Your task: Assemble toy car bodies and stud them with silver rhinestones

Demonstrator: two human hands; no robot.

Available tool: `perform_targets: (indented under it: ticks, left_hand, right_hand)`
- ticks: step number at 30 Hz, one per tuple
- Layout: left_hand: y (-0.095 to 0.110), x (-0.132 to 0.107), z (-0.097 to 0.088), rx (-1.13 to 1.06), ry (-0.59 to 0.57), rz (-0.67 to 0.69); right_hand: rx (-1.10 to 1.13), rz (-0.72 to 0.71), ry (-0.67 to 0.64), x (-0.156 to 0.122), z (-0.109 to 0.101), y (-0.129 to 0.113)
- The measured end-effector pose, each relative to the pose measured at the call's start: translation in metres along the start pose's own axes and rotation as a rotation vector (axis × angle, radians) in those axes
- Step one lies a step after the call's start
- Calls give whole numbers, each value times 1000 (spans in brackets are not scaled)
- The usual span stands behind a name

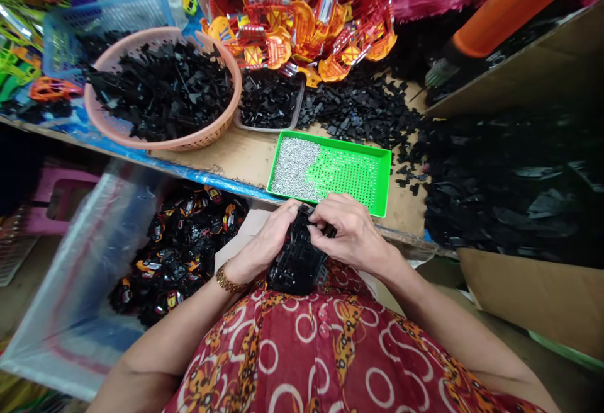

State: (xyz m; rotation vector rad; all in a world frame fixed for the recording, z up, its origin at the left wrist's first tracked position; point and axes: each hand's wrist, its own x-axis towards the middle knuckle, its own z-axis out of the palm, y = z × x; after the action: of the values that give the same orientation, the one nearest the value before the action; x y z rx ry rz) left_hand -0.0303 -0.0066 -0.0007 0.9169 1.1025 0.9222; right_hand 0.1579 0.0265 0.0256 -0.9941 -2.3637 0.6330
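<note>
A black plastic toy car chassis (297,262) lies underside up against my lap, just below the table edge. My left hand (271,237) is closed around its left side, with the thumb along the far end. Above the chassis, my right hand (346,230) pinches thumb and forefinger together at its upper right part; whatever is between those fingertips is too small or hidden to make out. Directly beyond both hands sits a green perforated tray (384,180), its left part heaped with small silver screws (295,164).
Black plastic parts fill a pink basket (94,104) and a clear tub (268,101), and lie loose (363,111) behind the tray. Orange car shells (302,29) are piled behind. An orange-handled screwdriver (500,16) hangs upper right. A plastic-lined box (61,299) holds assembled cars (179,249).
</note>
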Motion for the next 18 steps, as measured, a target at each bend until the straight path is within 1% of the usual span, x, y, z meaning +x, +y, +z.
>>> perform_targets:
  ticks: [3, 8, 13, 16, 18]
  left_hand:
    - [3, -3, 2, 127, -70, 88]
    - [11, -8, 3, 248, -79, 102]
    - [13, -4, -3, 184, -129, 44]
    - [14, 1, -5, 135, -111, 24]
    - [15, 4, -7, 156, -94, 17]
  right_hand:
    - [-13, 9, -46, 0, 1, 0]
    - [36, 8, -78, 5, -3, 0]
    - [208, 35, -159, 8, -13, -1]
    - [234, 37, -190, 9, -17, -2]
    - [238, 32, -187, 10, -18, -3]
